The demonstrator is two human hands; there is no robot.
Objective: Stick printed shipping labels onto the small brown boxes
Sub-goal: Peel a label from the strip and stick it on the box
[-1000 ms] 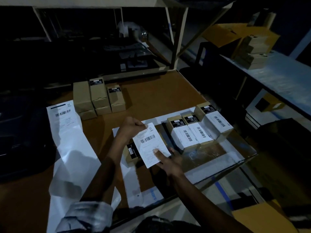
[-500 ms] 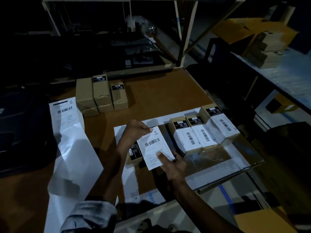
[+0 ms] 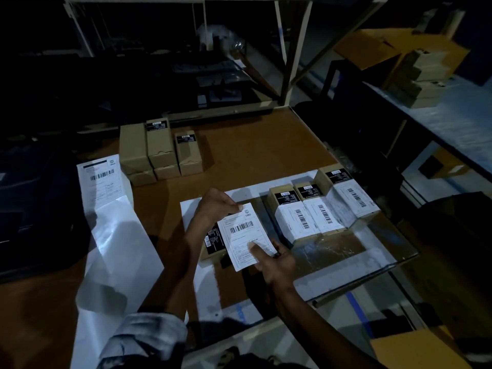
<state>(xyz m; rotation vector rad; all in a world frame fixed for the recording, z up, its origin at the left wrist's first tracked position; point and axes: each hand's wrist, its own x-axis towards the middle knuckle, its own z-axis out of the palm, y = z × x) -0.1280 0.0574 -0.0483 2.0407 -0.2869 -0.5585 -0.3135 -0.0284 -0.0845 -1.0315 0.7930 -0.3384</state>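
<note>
While three labelled boxes [image 3: 323,209] sit in a row to the right, the left hand [image 3: 215,206] pinches the far corner of a shipping label [image 3: 246,235] and the right hand [image 3: 274,259] presses its near edge with the thumb. Beneath the label lies a small brown box [image 3: 211,242], near the middle of the table [image 3: 253,150]. Placement looks underway; next comes smoothing the label flat. Unlabelled boxes [image 3: 159,150] wait at far left.
</note>
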